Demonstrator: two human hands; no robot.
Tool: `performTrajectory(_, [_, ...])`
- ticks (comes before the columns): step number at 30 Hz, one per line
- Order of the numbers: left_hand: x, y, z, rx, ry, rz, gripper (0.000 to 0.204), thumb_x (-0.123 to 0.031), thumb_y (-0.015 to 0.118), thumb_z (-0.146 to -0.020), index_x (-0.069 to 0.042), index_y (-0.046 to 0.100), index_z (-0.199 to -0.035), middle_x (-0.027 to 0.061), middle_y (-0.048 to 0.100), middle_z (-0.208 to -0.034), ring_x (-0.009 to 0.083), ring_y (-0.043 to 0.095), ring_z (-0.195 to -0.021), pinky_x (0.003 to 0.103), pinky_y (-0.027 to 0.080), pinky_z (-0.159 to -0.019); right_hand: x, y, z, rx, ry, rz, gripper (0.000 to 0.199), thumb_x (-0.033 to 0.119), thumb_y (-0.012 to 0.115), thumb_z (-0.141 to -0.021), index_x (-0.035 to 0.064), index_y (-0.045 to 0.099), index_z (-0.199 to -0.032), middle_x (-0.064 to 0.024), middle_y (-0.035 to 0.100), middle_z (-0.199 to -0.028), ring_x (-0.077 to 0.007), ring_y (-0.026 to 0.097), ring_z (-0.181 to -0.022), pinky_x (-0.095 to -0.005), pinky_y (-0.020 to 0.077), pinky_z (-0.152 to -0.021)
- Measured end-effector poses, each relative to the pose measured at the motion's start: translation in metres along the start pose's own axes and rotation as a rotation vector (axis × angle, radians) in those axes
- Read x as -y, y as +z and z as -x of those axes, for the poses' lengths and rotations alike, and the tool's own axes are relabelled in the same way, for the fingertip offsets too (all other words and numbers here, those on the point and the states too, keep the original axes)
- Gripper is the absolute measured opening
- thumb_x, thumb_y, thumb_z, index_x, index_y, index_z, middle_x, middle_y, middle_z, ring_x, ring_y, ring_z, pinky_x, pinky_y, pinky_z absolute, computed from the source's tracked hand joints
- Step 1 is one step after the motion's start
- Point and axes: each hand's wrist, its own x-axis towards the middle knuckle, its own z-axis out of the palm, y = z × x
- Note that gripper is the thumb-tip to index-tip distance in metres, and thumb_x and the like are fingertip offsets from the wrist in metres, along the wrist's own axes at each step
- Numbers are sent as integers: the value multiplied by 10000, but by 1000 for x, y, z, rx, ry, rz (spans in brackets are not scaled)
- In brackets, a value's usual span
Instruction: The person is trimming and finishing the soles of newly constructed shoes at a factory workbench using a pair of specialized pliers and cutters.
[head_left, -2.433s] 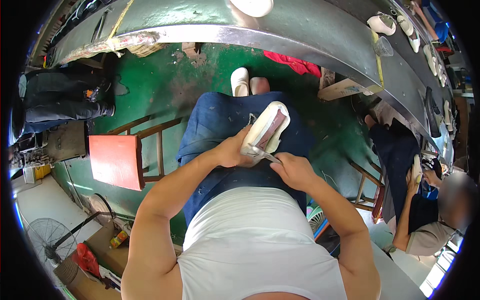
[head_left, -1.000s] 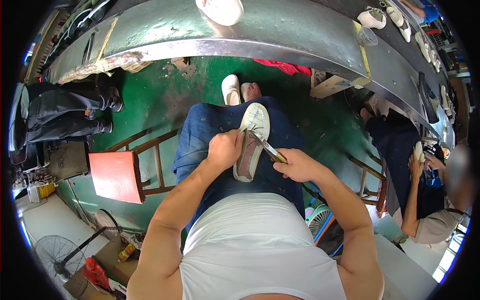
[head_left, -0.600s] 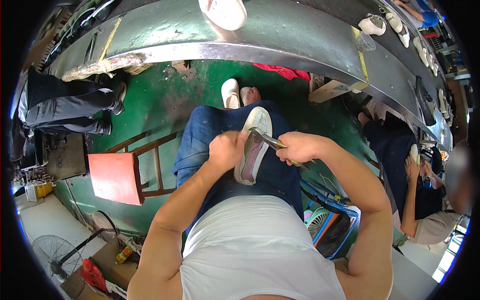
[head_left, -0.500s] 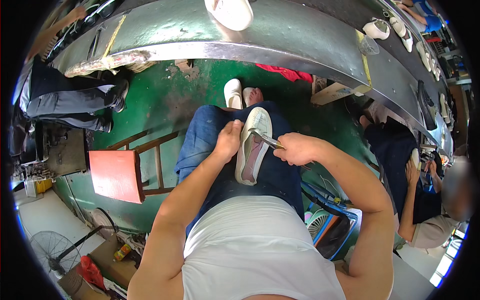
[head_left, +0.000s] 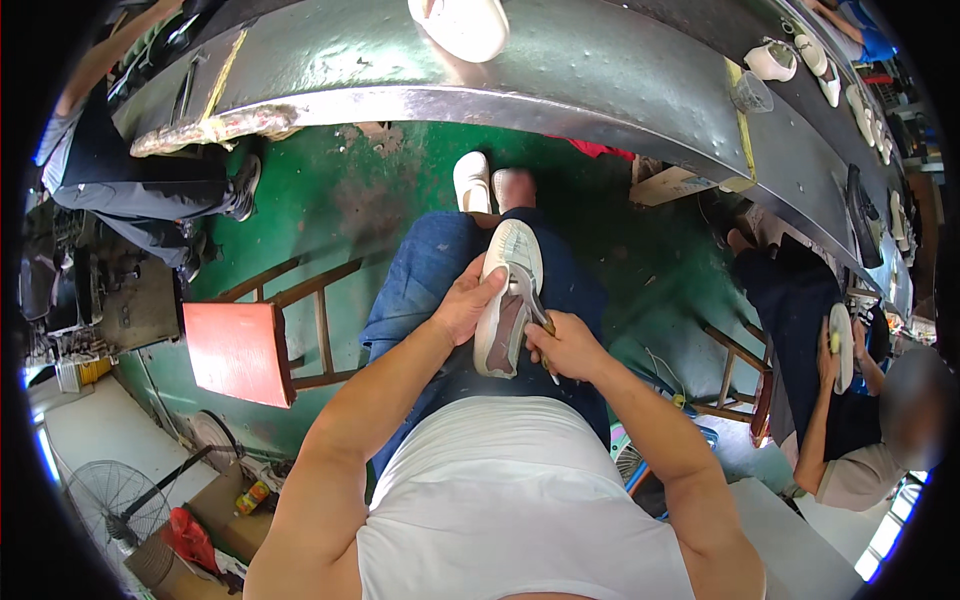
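Note:
A cream slip-on shoe [head_left: 490, 345] lies on my lap with its toe pointing away from me and its opening facing up. My left hand [head_left: 466, 304] grips its left side, with the thumb at the edge of the opening. In my right hand [head_left: 568, 346] is a pair of metal pliers [head_left: 526, 286], their curved head at the front edge of the shoe's opening. My fingers wrap round the handles and hide most of them. What the jaws hold, if anything, is too small to make out.
Ahead runs a long metal workbench [head_left: 590, 80], with a white shoe [head_left: 465, 28] on it and several more at the right. A stool with a red seat [head_left: 238, 350] stands at my left. Co-workers are at both sides; the right one [head_left: 850, 450] holds a shoe. A fan [head_left: 115, 510] stands lower left.
My right hand has moved down and left, swinging the pliers more upright along the shoe's opening. My left thumb has come over the opening's edge.

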Motion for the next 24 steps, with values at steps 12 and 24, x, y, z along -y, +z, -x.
performTrajectory(12, [-12, 21, -18, -245, -151, -306, 437, -213, 702, -909, -15, 533, -1260, 112, 664, -1117, 200, 671, -972, 363, 562, -869, 17, -88, 15, 333, 310, -369, 329, 314, 569, -1020, -9, 633, -1028, -92, 694, -816, -140, 669, -684, -245, 463, -443])
performTrajectory(24, [-19, 22, -18, -190, -195, -568, 456, -173, 737, -845, 31, 559, -1213, 137, 682, -1076, 208, 680, -939, 361, 555, -841, 26, -65, -22, -96, -328, 724, 383, 325, 510, -1022, -15, 581, -860, -223, 654, -767, -397, 647, -719, -454, 506, -686])
